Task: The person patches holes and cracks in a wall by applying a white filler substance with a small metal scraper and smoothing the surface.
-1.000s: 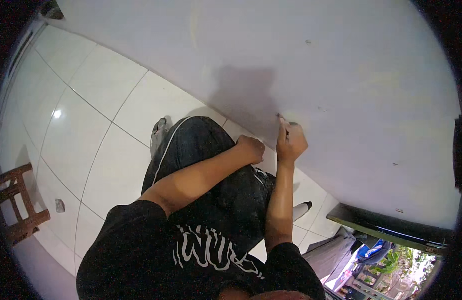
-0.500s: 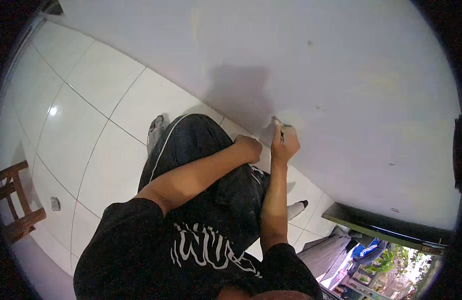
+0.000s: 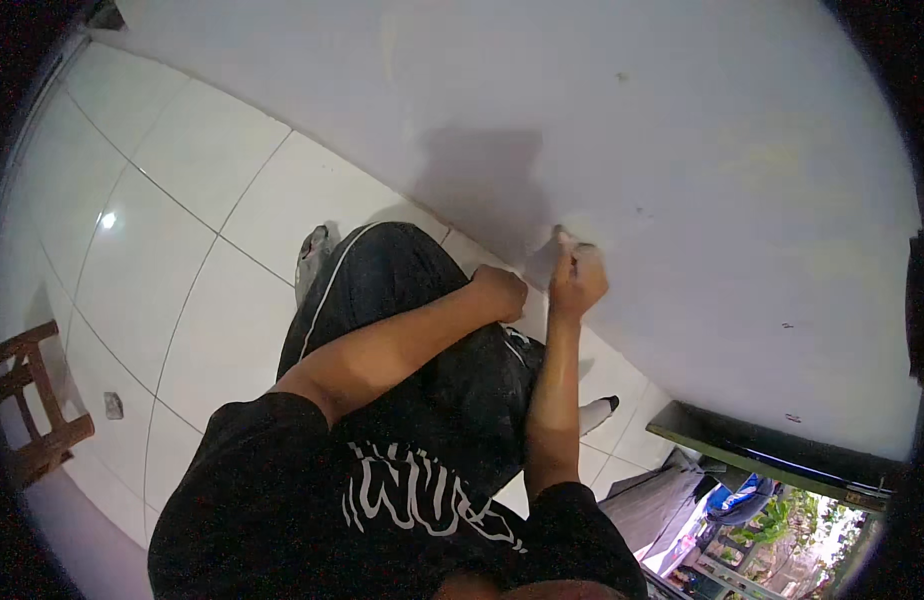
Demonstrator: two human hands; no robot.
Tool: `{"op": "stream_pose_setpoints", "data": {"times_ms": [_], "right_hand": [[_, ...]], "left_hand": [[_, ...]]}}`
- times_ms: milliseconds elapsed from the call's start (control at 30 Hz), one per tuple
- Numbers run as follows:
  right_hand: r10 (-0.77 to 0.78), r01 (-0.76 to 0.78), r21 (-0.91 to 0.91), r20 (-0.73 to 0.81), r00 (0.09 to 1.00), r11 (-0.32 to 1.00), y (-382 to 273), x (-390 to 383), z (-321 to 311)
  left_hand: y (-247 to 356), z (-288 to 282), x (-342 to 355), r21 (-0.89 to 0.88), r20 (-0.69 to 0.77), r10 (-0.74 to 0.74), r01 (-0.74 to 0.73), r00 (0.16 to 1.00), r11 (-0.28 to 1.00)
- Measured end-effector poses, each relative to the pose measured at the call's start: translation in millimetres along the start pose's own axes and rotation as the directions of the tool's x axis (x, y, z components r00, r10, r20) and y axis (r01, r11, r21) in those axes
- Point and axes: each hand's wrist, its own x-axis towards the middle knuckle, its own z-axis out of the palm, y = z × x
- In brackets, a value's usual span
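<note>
The wall [image 3: 702,170], on the far side, was apparently touched by the nearer right hand [image 3: 579,284], the left hand [image 3: 500,293] was rested beside the knee [image 3: 407,250], and neither grip could be told.

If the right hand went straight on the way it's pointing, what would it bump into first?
The right hand would most likely meet the pale wall first; it looks very close, though whether it already touches is unclear.
</note>
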Motion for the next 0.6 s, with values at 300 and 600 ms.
{"op": "stream_pose_setpoints", "data": {"times_ms": [300, 600], "right_hand": [[0.110, -0.099, -0.113, 0.096, 0.989, 0.989, 7.2, -3.8, 1.6], [-0.049, 0.049, 0.014, 0.005, 0.999, 0.999, -5.9, 1.7, 7.5]], "left_hand": [[3.3, -6.0, 0.0, 0.018, 0.050, -0.008, 0.007, 0.999, 1.000], [7.8, -14.5, -5.0, 0.039, 0.120, -0.088, 0.083, 0.989, 0.996]]}}
